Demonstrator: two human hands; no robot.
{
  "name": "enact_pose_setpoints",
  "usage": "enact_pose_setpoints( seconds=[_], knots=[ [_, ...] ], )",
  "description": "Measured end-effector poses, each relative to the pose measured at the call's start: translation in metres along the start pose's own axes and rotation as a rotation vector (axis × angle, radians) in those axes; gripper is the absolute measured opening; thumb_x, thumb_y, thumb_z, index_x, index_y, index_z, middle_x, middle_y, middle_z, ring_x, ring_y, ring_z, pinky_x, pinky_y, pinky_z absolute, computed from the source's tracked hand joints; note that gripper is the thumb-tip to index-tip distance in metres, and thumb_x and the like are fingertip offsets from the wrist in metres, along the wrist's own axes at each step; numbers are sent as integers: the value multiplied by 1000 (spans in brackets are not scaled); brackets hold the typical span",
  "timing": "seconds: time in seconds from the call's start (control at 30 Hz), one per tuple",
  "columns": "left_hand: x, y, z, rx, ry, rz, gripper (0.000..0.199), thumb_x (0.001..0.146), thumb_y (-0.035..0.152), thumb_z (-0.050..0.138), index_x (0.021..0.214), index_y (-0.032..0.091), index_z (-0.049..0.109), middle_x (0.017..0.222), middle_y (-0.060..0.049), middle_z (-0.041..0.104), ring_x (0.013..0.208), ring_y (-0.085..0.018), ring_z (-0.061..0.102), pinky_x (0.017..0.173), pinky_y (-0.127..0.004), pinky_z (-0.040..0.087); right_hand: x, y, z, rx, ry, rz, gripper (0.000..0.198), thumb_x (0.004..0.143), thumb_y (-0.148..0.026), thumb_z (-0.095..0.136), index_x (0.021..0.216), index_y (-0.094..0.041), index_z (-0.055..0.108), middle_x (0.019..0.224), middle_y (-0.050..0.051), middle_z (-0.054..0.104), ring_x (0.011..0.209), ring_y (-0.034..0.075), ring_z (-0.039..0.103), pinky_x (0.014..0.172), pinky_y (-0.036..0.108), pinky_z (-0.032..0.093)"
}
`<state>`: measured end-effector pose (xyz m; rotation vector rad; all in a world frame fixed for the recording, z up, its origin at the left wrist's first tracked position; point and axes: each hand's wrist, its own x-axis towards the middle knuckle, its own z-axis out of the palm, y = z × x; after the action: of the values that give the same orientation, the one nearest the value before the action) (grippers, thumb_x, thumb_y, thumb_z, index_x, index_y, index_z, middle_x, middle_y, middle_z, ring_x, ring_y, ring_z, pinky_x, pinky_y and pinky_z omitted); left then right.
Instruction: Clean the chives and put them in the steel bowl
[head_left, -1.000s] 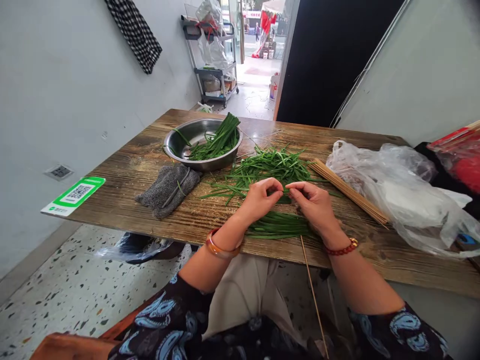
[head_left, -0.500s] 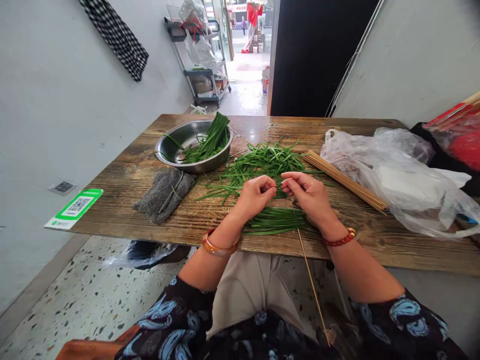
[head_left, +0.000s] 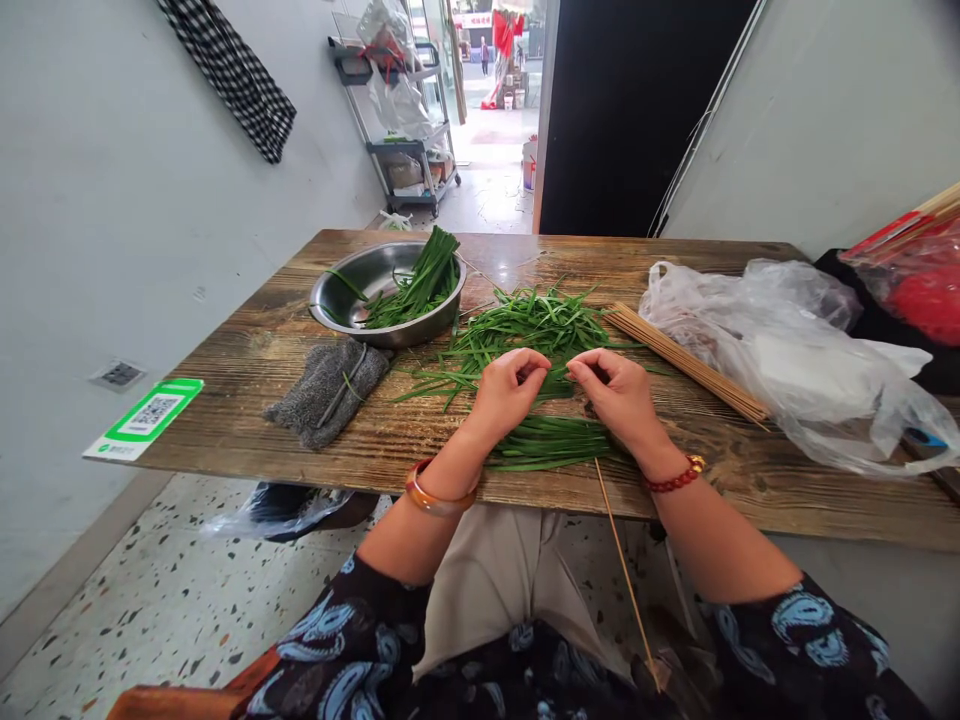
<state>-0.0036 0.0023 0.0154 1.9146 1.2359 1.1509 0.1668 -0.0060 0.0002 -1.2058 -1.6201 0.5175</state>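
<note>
grip: left hand (head_left: 514, 390), right hand (head_left: 619, 390) curled, thumbs near fingertips, cannot tell if clamped on anything | bundle (head_left: 555, 443) on tabletop (head_left: 750, 475) near edge, greens (head_left: 544, 322) beyond | likely light, limp, easily bruised; best taken mid-length

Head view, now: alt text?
Left hand and right hand nearly meet, fingers curled, above green leaves on a wooden table. Left: metal bowl of greens, gray cloth; right: thin sticks, plastic bag.
</note>
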Motion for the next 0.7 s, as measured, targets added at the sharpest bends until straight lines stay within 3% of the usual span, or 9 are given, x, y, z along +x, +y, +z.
enact_pose_setpoints(
  seconds=[0.13, 0.3, 0.43, 0.7],
  knots=[
    [0, 0, 0, 37, 16, 62, 13, 84, 21, 57, 88, 15, 67, 83, -4, 66, 79, -14, 58, 70, -25, 42, 0, 0, 0, 12, 20, -8, 21, 85, -36, 60, 76, -19, 69, 69, 1, 68, 62, 15, 57, 59, 27, 41],
    [-1, -2, 3, 35, -45, 76, 7, 80, 19, 61, 77, 16, 66, 71, 0, 64, 67, -12, 55, 65, -24, 40, -1, -1, 1, 9, -6, -43, 21, 84, -36, 61, 74, -20, 69, 67, 0, 67, 60, 14, 56, 59, 27, 41],
    [0, -6, 3, 35, 19, 50, 10, 80, 17, 58, 73, 16, 64, 63, 2, 58, 61, -10, 49, 60, -23, 37, 0, 5, 0, 2, -25, -64, 21, 89, -35, 56, 85, -20, 71, 76, 2, 70, 68, 16, 61, 64, 28, 45],
    [1, -10, -1, 7, 101, 31, 11, 80, 17, 54, 71, 16, 59, 61, 3, 51, 60, -10, 44, 59, -23, 35, -1, 17, -6, -387, -199, -247, 15, 88, -28, 58, 82, -21, 70, 77, 4, 63, 76, 20, 58, 71, 32, 43]
  ],
)
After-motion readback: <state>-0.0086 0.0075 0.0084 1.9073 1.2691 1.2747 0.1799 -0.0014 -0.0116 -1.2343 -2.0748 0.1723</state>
